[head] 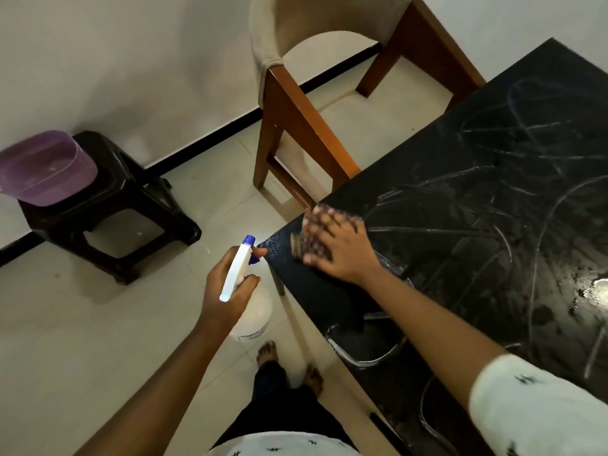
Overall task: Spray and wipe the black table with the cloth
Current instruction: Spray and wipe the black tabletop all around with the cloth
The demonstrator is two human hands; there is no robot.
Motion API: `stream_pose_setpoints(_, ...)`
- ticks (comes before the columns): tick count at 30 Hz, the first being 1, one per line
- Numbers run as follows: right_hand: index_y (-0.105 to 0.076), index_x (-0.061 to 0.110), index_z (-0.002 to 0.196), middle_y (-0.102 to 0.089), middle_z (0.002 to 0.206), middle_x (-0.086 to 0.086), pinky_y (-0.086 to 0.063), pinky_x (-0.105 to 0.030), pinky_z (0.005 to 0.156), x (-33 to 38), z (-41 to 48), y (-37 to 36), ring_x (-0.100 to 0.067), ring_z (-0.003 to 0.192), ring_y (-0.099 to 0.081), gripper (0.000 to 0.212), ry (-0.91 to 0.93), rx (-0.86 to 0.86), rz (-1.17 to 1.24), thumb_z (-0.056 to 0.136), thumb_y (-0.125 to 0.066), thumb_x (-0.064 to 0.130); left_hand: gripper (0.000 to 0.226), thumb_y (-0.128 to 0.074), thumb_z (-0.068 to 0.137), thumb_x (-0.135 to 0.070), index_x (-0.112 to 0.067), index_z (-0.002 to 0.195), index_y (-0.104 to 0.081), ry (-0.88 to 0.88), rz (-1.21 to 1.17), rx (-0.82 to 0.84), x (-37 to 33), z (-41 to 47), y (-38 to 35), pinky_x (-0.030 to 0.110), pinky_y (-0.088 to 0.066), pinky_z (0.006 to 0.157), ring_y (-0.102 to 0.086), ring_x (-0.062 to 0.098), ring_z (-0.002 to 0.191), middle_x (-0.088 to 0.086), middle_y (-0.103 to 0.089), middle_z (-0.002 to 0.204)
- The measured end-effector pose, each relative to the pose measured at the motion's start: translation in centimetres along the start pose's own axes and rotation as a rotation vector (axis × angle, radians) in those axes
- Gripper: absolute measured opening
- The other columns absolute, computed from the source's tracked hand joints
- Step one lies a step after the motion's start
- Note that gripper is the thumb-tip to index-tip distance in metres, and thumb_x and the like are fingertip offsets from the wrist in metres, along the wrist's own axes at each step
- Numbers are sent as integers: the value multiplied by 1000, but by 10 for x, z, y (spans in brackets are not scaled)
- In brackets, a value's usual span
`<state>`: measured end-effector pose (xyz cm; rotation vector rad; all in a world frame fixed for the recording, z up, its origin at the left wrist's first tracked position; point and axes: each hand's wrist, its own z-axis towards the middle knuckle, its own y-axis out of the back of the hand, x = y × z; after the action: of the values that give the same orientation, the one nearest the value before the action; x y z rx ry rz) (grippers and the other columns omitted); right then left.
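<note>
The black table [477,209] fills the right side, its top wet and streaked with white smears. My right hand [339,245] lies flat with spread fingers on a dark cloth [301,241] at the table's near left corner; the hand is motion-blurred and hides most of the cloth. My left hand [227,284] grips a white spray bottle [253,311] with a blue nozzle tip by its trigger head, off the table's corner and above the floor. The nozzle points toward the table's corner.
A wooden chair [296,110] with a beige seat back stands at the table's far left side. A dark plastic stool [108,209] by the wall carries a purple basin [42,169]. My bare feet [289,363] stand on the tiled floor beside the table.
</note>
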<state>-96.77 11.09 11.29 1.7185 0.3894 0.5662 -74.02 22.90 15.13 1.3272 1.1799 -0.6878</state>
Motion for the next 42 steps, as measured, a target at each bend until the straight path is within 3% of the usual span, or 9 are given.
stream_pose_setpoints(4, -17, 34, 150, -8, 161, -2, -4, -59, 111, -15, 45, 6, -29, 146, -5, 77, -339, -56, 30, 86, -25, 75, 54, -64, 71, -27, -7, 121, -59, 22, 0, -15, 5, -2, 0, 35, -58, 85, -65, 26, 102, 7, -66, 115)
stream_pose_setpoints(10, -24, 33, 148, -20, 158, -1, -13, -59, 113, 74, -64, -36, -27, 144, -18, 71, 243, -38, 5, 87, -33, 69, 40, -58, 74, -13, -10, 114, -62, -14, -59, -4, -5, -15, 3, 38, -54, 93, -64, 14, 105, 0, -69, 110)
stream_pose_setpoints(13, -23, 35, 149, -17, 159, 0, -9, -58, 112, 65, -36, -31, -26, 145, -15, 68, 315, -13, -38, 89, -35, 66, 40, -58, 74, -9, -21, 112, -62, -16, -69, -9, -3, -16, 9, 25, -53, 91, -63, 8, 106, -12, -69, 108)
stream_pose_setpoints(19, -30, 32, 146, -27, 154, -2, -13, -60, 112, 70, 46, -8, -27, 143, -17, 70, -148, -69, 45, 87, -28, 69, 42, -58, 73, -10, -31, 109, -61, -45, -56, -45, -1, -15, 14, 5, -46, 82, -63, 3, 104, -14, -68, 107)
stream_pose_setpoints(28, -14, 36, 152, -3, 161, 5, -9, -57, 113, 21, -95, -26, -21, 147, -5, 75, 82, 5, -16, 87, -28, 73, 46, -60, 74, -18, -13, 120, -59, -9, -61, 11, 10, -20, 3, 18, -52, 84, -64, 13, 104, -11, -69, 107)
stream_pose_setpoints(31, -4, 37, 151, 5, 161, 4, -8, -60, 114, -30, -39, -7, -23, 147, 1, 74, -202, -11, -12, 88, -21, 73, 54, -63, 74, -26, -10, 125, -56, 14, -38, 9, 12, -26, -6, 31, -56, 84, -65, 23, 101, 5, -66, 114)
stream_pose_setpoints(34, -8, 34, 152, -1, 161, -1, -1, -57, 113, -47, -9, 3, -27, 147, -1, 71, -420, -41, 58, 92, -24, 68, 55, -63, 73, -26, -8, 125, -56, 31, -49, -35, 6, -39, -19, 24, -55, 84, -65, 21, 101, 6, -66, 115)
stream_pose_setpoints(39, -25, 30, 150, -19, 159, -3, -16, -60, 110, 25, -130, -31, -25, 146, -13, 69, 111, -58, 27, 89, -32, 63, 44, -61, 73, -16, -33, 113, -58, 41, -86, -114, -5, -68, -44, 19, -49, 85, -62, 1, 103, -17, -69, 102)
stream_pose_setpoints(42, -27, 34, 148, -24, 158, 2, -12, -53, 111, 14, -155, -36, -24, 143, -24, 68, 313, 8, -12, 89, -31, 66, 43, -59, 72, -14, -23, 115, -60, 48, -86, -160, -6, -81, -56, 13, -45, 83, -61, -4, 102, -20, -69, 101)
